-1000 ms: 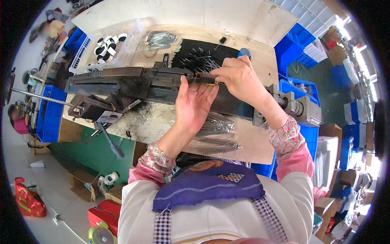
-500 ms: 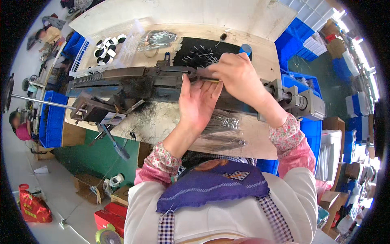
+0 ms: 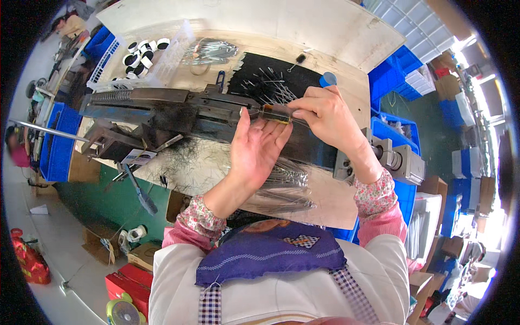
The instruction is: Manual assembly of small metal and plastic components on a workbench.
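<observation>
Head view: a small dark block (image 3: pixel 275 112) with a yellowish near edge, at the middle of the long dark machine (image 3: pixel 208 111) that lies across the table (image 3: pixel 338 200). The left hand (image 3: pixel 255 154) is palm up on the block's near side, its thumb standing apart from the fingers; the fingertips lie at the yellowish edge, where contact cannot be told. The right hand (image 3: pixel 327 116) is at the block's right end, thumb and forefinger brought close together; whether they are clamped on the block or on something slim cannot be told.

Just beyond the block, thin-stemmed brushes (image 3: pixel 273 89) with dark bristles lie heaped on a black mat (image 3: pixel 241 78); a blue round cap (image 3: pixel 327 80) is at the mat's right end, and a single brush (image 3: pixel 299 58) lies near its far edge. On the near side of the machine, thin metal wires (image 3: pixel 287 176) lie on the table, with loose dark bristles (image 3: pixel 189 157) to their left. Far left, a clear plastic basket (image 3: pixel 181 46) holds black-and-white rolls (image 3: pixel 140 59); more metal wires lie between it and the mat.
</observation>
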### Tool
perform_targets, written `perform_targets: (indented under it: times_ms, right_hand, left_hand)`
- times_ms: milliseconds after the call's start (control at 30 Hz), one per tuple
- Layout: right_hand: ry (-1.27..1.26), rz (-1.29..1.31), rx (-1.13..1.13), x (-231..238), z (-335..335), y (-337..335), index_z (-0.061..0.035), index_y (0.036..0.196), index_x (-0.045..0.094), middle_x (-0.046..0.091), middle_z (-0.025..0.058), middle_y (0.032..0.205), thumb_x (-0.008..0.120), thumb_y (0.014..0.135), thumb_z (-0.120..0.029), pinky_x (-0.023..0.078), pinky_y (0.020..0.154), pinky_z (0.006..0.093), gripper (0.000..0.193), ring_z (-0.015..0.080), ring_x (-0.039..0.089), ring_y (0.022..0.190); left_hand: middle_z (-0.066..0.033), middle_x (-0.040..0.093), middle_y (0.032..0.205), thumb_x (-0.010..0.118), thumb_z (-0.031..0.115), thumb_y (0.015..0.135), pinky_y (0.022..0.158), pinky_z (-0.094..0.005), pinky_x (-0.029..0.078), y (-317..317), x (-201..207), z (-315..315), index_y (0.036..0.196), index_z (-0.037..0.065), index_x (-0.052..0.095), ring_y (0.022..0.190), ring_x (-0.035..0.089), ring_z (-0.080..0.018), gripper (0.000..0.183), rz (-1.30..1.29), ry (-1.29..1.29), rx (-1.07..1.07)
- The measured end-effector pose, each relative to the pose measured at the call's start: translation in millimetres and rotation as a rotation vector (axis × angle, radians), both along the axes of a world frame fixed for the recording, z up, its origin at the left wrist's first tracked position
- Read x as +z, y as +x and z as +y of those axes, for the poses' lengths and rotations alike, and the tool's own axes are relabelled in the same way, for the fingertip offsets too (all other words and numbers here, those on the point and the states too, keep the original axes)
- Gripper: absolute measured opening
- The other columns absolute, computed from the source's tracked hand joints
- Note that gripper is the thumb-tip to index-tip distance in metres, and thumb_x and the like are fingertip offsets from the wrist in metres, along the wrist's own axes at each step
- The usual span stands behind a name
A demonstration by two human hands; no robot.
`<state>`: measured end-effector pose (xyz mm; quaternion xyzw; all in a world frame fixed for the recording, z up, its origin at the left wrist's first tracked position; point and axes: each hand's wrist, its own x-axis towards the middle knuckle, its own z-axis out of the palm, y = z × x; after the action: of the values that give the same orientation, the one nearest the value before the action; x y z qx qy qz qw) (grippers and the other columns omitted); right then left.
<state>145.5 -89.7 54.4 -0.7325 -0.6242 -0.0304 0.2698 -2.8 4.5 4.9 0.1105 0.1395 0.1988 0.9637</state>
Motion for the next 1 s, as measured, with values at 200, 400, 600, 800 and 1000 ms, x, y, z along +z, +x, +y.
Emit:
perform_targets:
  times_ms: [200, 400, 600, 800, 1000]
  right_hand:
    - [-0.006, -0.047, 0.02, 1, 1, 5, -0.0118, 0.087, 0.071, 0.059, 0.0045, 0.074, 0.066, 0.075, -0.012, 0.039, 0.078, 0.0352, 0.013, 0.0232, 0.059, 0.079]
    - [0.042, -0.057, 0.007, -1, -1, 3, -0.0115, 0.087, 0.07, 0.058, 0.0044, 0.075, 0.066, 0.075, -0.01, 0.039, 0.075, 0.0359, 0.013, 0.0231, 0.058, 0.077]
    - [0.076, -0.142, 0.051, -6, 4, -18, -0.0084, 0.088, 0.065, 0.06, 0.0058, 0.079, 0.065, 0.077, -0.011, 0.042, 0.073, 0.0362, 0.011, 0.0253, 0.059, 0.078]
    - [0.016, -0.035, -0.205, 11, -6, -39, -0.0037, 0.097, 0.055, 0.062, 0.018, 0.066, 0.056, 0.085, -0.013, 0.05, 0.058, 0.0454, 0.014, 0.0381, 0.063, 0.065]
    - [-0.141, -0.278, -0.09, 1, 1, -52, -0.0011, 0.092, 0.056, 0.061, 0.0196, 0.065, 0.054, 0.078, -0.007, 0.05, 0.054, 0.0458, 0.015, 0.0378, 0.063, 0.064]
  left_hand:
    - [-0.0211, 0.05, 0.123, 0.037, 0.051, 0.096, 0.112, -0.0402, 0.029, 2, -14, 4, 0.115, -0.01, 0.046, 0.122, 0.046, -0.0305, 0.064, -0.14, 0.032, -0.029]
    - [-0.0197, 0.051, 0.122, 0.039, 0.051, 0.096, 0.11, -0.0398, 0.033, 2, -6, 0, 0.115, -0.01, 0.045, 0.12, 0.047, -0.0289, 0.064, -0.079, 0.052, -0.013]
    - [-0.0185, 0.05, 0.123, 0.04, 0.052, 0.096, 0.108, -0.0384, 0.034, 0, -10, 0, 0.119, -0.009, 0.043, 0.12, 0.047, -0.027, 0.065, -0.097, 0.044, -0.024]
    - [-0.017, 0.051, 0.121, 0.038, 0.048, 0.097, 0.105, -0.0384, 0.036, -6, -10, -1, 0.116, -0.006, 0.046, 0.118, 0.047, -0.0266, 0.058, -0.101, 0.024, 0.016]
    - [-0.0164, 0.052, 0.107, 0.045, 0.047, 0.095, 0.1, -0.0416, 0.038, -8, 6, 1, 0.107, -0.006, 0.046, 0.105, 0.051, -0.0304, 0.054, 0.199, 0.053, 0.055]
